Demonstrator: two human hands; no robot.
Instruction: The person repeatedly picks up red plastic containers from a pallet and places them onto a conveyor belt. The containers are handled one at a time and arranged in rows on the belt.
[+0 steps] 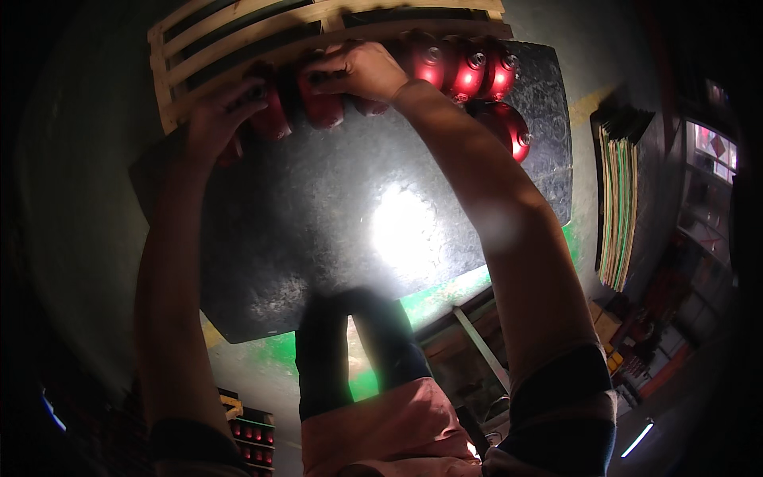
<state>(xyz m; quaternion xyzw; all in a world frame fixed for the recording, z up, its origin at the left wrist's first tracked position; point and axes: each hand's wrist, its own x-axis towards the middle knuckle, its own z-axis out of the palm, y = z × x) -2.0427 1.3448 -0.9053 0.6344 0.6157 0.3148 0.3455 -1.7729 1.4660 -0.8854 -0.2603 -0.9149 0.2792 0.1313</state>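
Several glossy red cylinders with rounded ends and small metal necks line the far edge of a dark mat. My left hand [216,119] reaches to the far left, its fingers closed on the top of a red cylinder [274,118]. Another, partly hidden red cylinder shows below that hand. Just to the right, my right hand [364,73] bends over, its fingers gripping the top of a second red cylinder [324,110]. Under the right wrist, one more is mostly covered. Three upright red cylinders [463,73] stand farther right, and a tilted red cylinder [507,127] is nearer.
Beyond the dark mat [262,230] lies a wooden slatted pallet [238,17]. A bright light patch falls on the mat's middle. At right stands a stack of thin flat sheets [618,203]. A rack of red items [256,437] shows at lower left.
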